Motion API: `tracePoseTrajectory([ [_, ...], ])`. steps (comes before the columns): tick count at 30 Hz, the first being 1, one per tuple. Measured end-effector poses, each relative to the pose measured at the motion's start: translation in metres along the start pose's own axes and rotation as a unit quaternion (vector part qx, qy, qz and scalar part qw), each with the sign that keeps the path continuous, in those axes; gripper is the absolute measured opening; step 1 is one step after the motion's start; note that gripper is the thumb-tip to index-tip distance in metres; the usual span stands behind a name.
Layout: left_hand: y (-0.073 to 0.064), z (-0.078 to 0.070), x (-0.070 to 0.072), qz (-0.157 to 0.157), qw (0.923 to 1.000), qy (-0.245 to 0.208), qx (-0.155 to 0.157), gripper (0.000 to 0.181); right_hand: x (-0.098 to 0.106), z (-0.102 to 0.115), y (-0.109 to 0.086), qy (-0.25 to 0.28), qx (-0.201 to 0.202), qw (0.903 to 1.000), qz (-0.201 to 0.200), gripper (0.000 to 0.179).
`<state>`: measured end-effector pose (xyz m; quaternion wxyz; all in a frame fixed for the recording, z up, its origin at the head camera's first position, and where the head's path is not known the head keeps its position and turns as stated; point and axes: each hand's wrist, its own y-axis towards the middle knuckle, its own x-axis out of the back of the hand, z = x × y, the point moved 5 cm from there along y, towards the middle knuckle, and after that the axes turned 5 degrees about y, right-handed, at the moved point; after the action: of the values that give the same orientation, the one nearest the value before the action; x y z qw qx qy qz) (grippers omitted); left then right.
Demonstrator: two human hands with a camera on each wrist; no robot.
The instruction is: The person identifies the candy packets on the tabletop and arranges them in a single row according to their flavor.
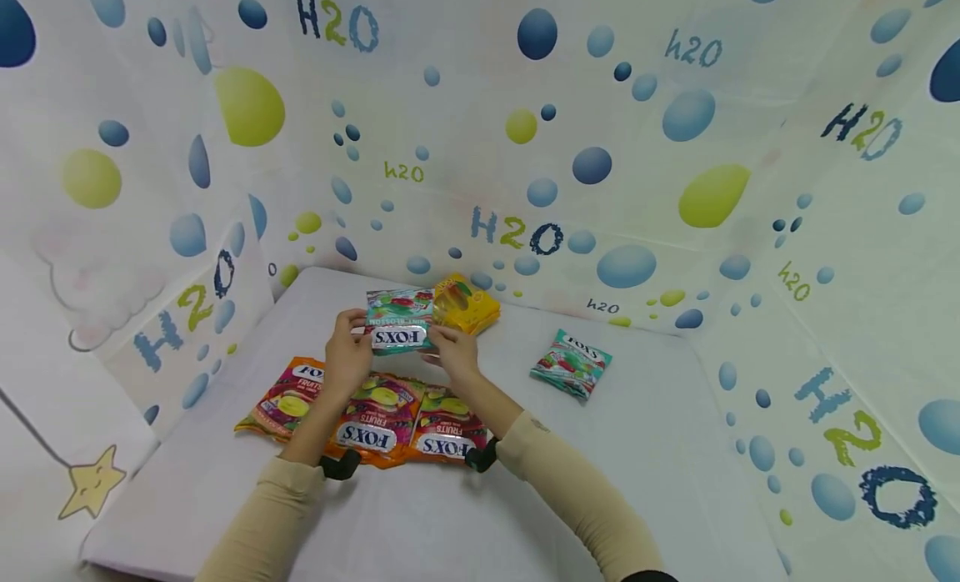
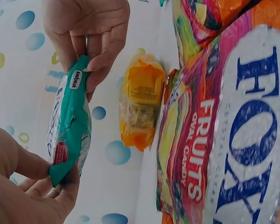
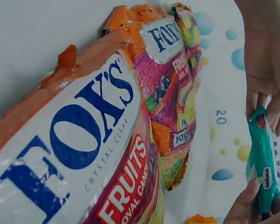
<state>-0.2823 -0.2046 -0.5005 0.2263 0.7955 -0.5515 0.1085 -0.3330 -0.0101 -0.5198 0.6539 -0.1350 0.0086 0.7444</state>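
Both hands hold a teal-and-white Fox's candy bag (image 1: 400,322) up above the table, its lettering upside down in the head view. The left hand (image 1: 349,354) pinches one end of it between thumb and fingers. At the opposite end, the right hand (image 1: 456,357) grips it the same way. Edge on, the teal bag (image 2: 71,123) looks plump in the left wrist view, with the left hand (image 2: 28,179) below and the right hand (image 2: 87,28) above. Below the hands lie orange Fox's Fruits candy bags (image 1: 367,428) side by side, partly covered by the forearms.
A yellow candy bag (image 1: 467,307) lies behind the hands near the back wall. Another teal Fox's bag (image 1: 572,365) lies to the right on the white table (image 1: 660,449). Printed cloth walls (image 1: 480,132) enclose the table at the back and sides.
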Motion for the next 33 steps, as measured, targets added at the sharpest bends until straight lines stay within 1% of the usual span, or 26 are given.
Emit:
tracePoseTrajectory([
  [5, -0.004, -0.007, -0.006, 0.002, 0.9997, -0.012, -0.021, 0.042, 0.010, 0.004, -0.005, 0.000, 0.002, 1.0000, -0.001, 0.029],
  [9, -0.008, -0.013, -0.013, 0.006, 0.9991, -0.012, -0.040, 0.042, 0.020, 0.005, -0.008, -0.001, 0.003, 1.0000, 0.002, 0.029],
  [12, -0.011, -0.015, -0.018, 0.010, 0.9988, -0.012, -0.047, 0.041, 0.027, 0.005, -0.010, -0.005, 0.006, 1.0000, 0.001, 0.030],
  [15, -0.013, -0.019, -0.022, 0.020, 0.9985, -0.019, -0.047, 0.041, 0.033, 0.005, -0.013, -0.004, 0.008, 0.9999, -0.006, 0.030],
  [22, -0.017, -0.026, -0.035, 0.035, 0.9979, -0.026, -0.047, 0.041, 0.050, 0.007, -0.022, -0.008, -0.006, 0.9998, -0.018, 0.034],
  [29, -0.022, -0.030, -0.049, 0.054, 0.9970, -0.037, -0.042, 0.040, 0.066, 0.007, -0.030, 0.009, -0.006, 0.9995, -0.029, 0.033],
  [33, -0.026, -0.032, -0.056, 0.065, 0.9962, -0.041, -0.042, 0.040, 0.075, 0.005, -0.033, 0.003, -0.003, 0.9992, -0.039, 0.032],
])
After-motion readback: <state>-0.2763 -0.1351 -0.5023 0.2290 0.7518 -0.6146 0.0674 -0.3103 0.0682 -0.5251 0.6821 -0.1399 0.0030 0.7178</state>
